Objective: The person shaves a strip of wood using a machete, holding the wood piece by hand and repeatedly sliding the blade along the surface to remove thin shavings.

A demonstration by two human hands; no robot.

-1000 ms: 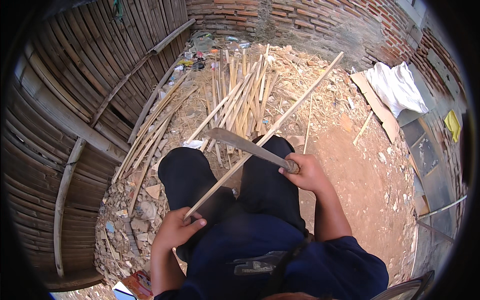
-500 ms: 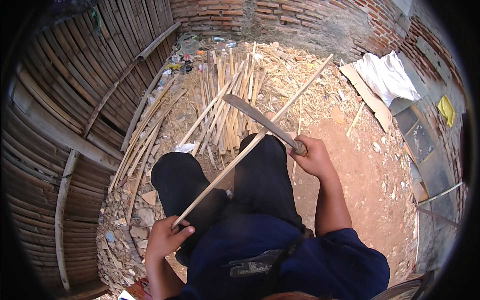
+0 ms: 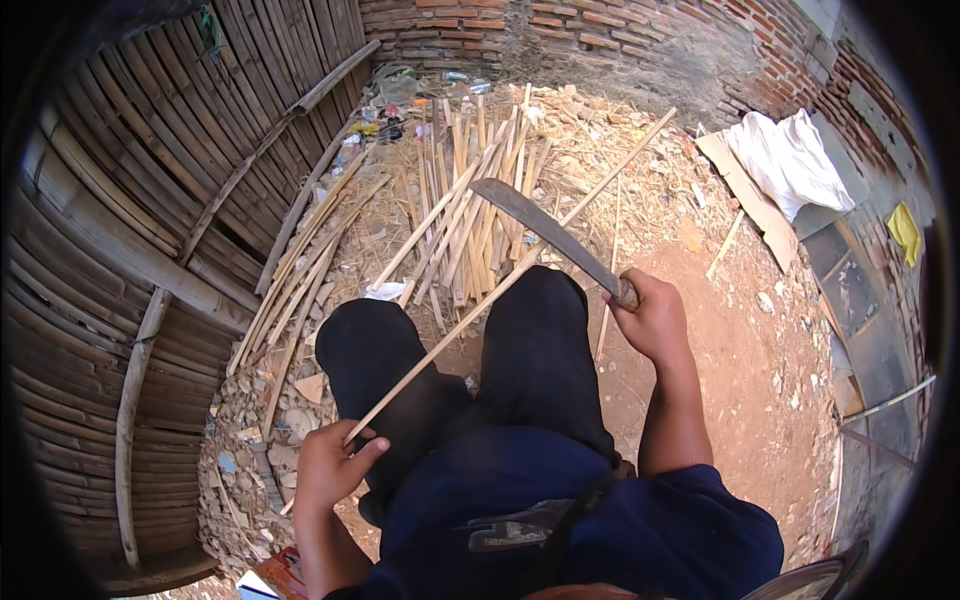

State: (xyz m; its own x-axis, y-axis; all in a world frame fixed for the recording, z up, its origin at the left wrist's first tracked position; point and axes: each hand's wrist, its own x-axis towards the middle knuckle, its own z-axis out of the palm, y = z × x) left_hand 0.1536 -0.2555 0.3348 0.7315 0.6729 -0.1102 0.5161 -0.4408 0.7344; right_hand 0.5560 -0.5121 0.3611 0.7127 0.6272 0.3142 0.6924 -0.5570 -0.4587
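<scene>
A long, pale bamboo strip runs slantwise across my lap, over my right knee and off to the far right. My left hand pinches it close to its near end, and a short piece sticks out below the hand. My right hand is wrapped round the wooden handle of a machete. Its broad, slightly curved blade points to the far left and crosses the strip just beyond my right knee. Whether the edge is biting into the strip, I cannot tell.
Several cut strips lie heaped beyond my knees, with more along the bamboo wall on the left. Shavings and rubble cover the ground. A brick wall closes the back; a white sack lies on cardboard at the right.
The strip has slid back through my left hand, so its near end now shows below it. The machete blade has turned to show more of its flat side. The whole view has shifted slightly.
</scene>
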